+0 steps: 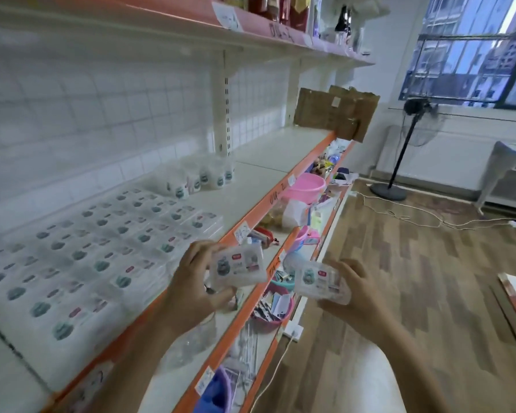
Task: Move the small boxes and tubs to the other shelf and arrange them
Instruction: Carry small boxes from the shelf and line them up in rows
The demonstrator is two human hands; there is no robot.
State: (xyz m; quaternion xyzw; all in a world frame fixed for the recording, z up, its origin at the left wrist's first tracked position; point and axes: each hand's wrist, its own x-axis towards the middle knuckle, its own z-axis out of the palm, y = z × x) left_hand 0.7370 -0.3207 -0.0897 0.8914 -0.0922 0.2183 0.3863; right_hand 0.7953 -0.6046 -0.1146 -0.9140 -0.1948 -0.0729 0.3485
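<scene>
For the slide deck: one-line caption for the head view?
Left hand and right hand each hold a small box beside the shelf of arranged boxes.

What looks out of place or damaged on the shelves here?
A torn cardboard piece stands at the far end of the shelf, its top edge ragged. The small boxes lie in neat rows. Each hand holds one more box.

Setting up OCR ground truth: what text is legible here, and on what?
"04-2", handwritten, partly blurred: pink shelf edge.
"04-", last character unclear: orange shelf edge.
Paper tags on the orange edges: blurred.
Labels on both held boxes and shelf boxes: unreadable.
</scene>
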